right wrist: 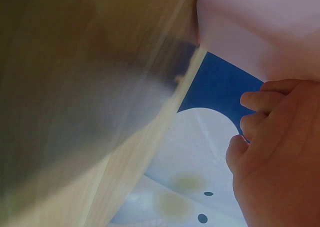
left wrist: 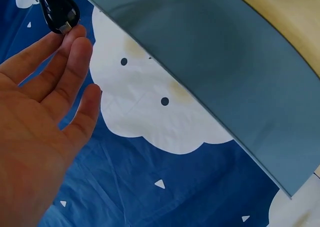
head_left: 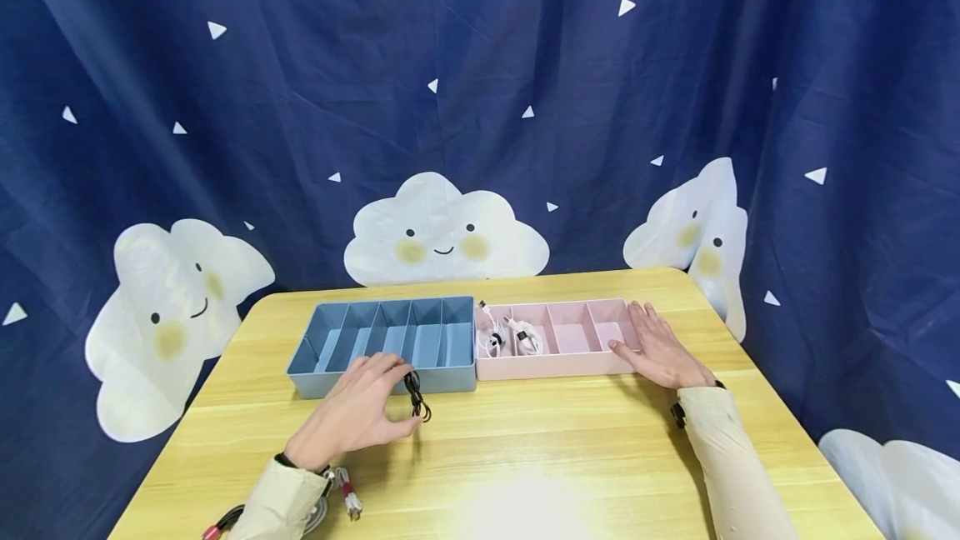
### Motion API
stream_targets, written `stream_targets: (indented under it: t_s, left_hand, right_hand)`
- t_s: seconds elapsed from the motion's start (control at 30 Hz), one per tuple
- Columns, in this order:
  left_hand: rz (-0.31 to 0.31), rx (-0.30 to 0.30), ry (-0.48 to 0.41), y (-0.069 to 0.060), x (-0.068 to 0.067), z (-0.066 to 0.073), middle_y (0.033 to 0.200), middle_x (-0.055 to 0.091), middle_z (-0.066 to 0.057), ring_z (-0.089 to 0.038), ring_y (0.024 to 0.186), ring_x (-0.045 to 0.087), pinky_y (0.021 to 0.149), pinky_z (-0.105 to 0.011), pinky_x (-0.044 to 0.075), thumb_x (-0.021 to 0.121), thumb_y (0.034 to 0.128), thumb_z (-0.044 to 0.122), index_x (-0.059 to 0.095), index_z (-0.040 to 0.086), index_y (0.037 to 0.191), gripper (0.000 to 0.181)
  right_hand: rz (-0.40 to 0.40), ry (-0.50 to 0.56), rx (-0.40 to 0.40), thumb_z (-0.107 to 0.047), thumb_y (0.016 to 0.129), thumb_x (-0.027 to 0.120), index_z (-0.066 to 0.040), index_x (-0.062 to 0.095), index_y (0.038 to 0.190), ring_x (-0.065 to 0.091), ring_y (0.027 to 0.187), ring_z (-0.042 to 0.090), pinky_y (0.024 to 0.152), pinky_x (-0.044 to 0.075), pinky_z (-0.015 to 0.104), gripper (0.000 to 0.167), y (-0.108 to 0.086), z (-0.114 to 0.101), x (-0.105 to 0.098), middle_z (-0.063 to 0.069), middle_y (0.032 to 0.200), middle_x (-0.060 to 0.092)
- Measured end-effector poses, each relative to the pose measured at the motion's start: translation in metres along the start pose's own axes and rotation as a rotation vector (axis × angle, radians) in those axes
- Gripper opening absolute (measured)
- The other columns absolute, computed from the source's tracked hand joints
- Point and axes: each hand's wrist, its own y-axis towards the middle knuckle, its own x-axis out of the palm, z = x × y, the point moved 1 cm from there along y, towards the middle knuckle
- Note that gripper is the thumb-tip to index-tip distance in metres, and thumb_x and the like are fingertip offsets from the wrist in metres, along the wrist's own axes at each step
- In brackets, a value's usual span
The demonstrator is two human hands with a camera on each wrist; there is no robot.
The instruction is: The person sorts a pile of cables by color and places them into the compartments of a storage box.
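Left hand (head_left: 356,409) pinches black cable (head_left: 413,386) (coiled) between thumb and fingers, in front of blue box (head_left: 450,380). Adjoining pink box (head_left: 555,367) contains white cables (head_left: 531,342), left side. Right hand (head_left: 664,353), thumb and fingers spread apart, touches its right end.

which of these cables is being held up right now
The black cable in the left hand. White cables sit in the pink box; other cables lie on the table near the left sleeve.
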Motion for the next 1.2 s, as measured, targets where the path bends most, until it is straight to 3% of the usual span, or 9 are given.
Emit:
stream_targets:
  t_s: [0.53, 0.77, 1.2]
  left_hand:
    - [-0.009, -0.004, 0.0, 0.011, -0.003, -0.005, 0.121, 0.069, -0.005, -0.022, 0.114, 0.063, 0.094, -0.041, 0.048, 0.076, 0.077, 0.064, 0.071, 0.009, 0.127, 0.075]
    - [0.019, 0.021, 0.006, 0.018, -0.003, -0.008, 0.122, 0.07, -0.007, -0.024, 0.113, 0.065, 0.093, -0.042, 0.05, 0.076, 0.0762, 0.062, 0.072, 0.008, 0.125, 0.073]
    - [0.011, 0.037, -0.005, 0.028, -0.007, -0.011, 0.123, 0.07, -0.008, -0.025, 0.114, 0.065, 0.096, -0.045, 0.05, 0.075, 0.0778, 0.063, 0.071, 0.006, 0.128, 0.076]
  right_hand:
    - [0.007, 0.008, 0.007, -0.053, 0.103, 0.048, 0.011, 0.012, 0.161, 0.005, 0.157, 0.054, 0.125, 0.007, 0.068, 0.093, 0.0, 0.001, 0.001, 0.033, 0.169, 0.011]
    - [0.004, 0.005, 0.008, -0.053, 0.103, 0.048, 0.01, 0.012, 0.161, 0.005, 0.158, 0.053, 0.126, 0.007, 0.067, 0.093, 0.0, 0.001, 0.0, 0.033, 0.169, 0.011]
    - [-0.007, 0.002, 0.012, -0.054, 0.103, 0.047, 0.01, 0.011, 0.161, 0.005, 0.158, 0.053, 0.126, 0.007, 0.067, 0.094, 0.0, 0.0, -0.001, 0.033, 0.169, 0.01]
